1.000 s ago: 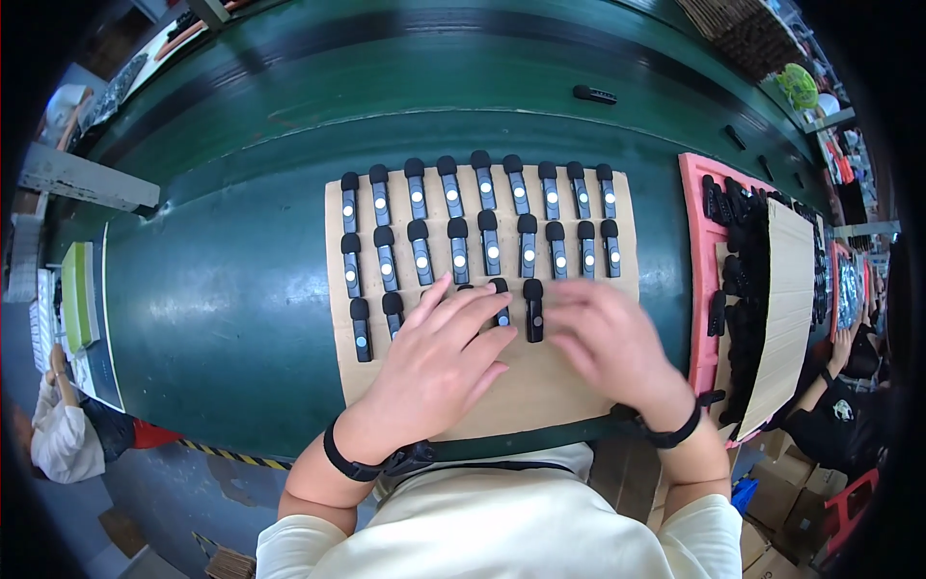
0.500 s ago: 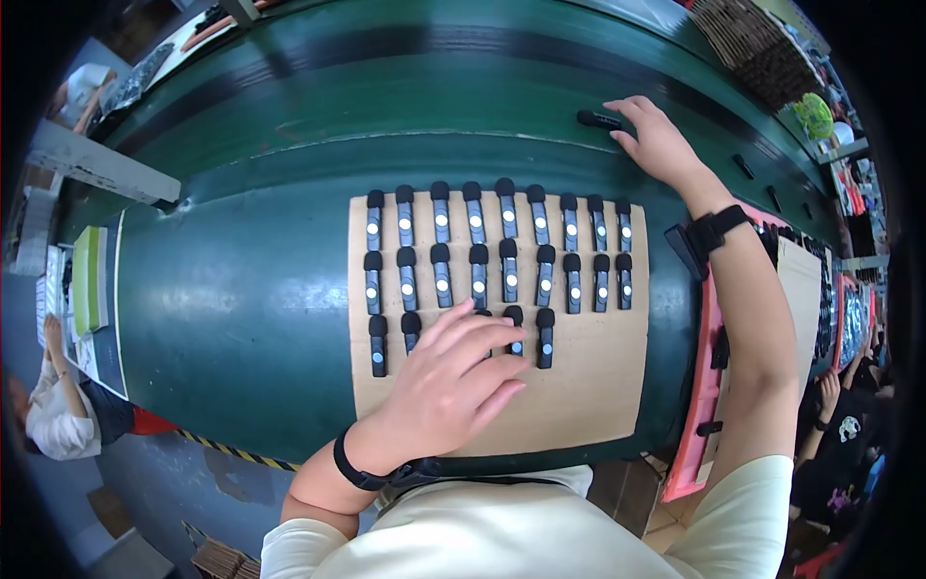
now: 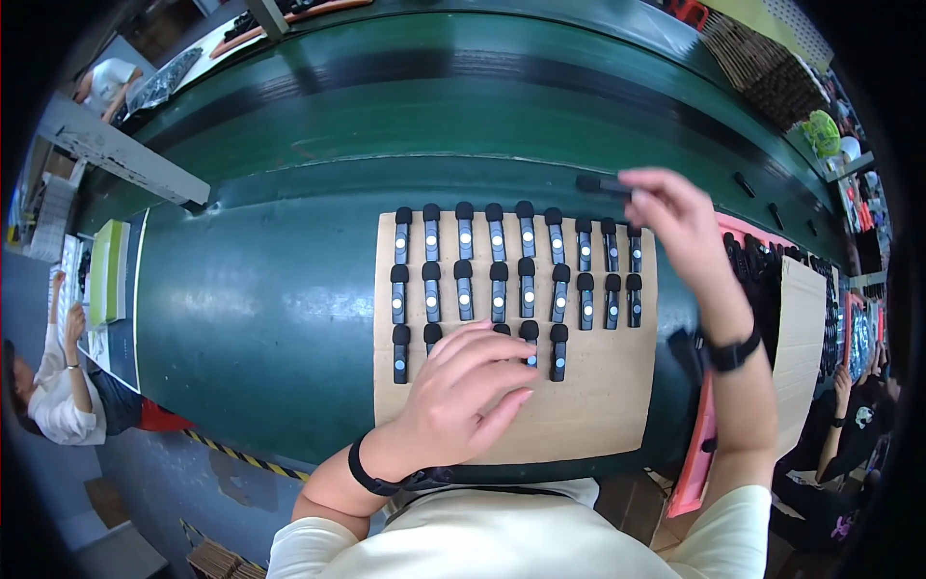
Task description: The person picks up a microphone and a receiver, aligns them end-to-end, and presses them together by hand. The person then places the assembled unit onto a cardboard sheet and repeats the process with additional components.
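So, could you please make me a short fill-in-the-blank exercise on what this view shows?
1. The black device in the right hand points its rounded tip toward the person's ____.
2. On the cardboard sheet, the upright devices in the row farthest from the person number ____.
3. The left hand partly hides the ____ row, counting from the sheet's far edge.

Missing words: left; nine; third.
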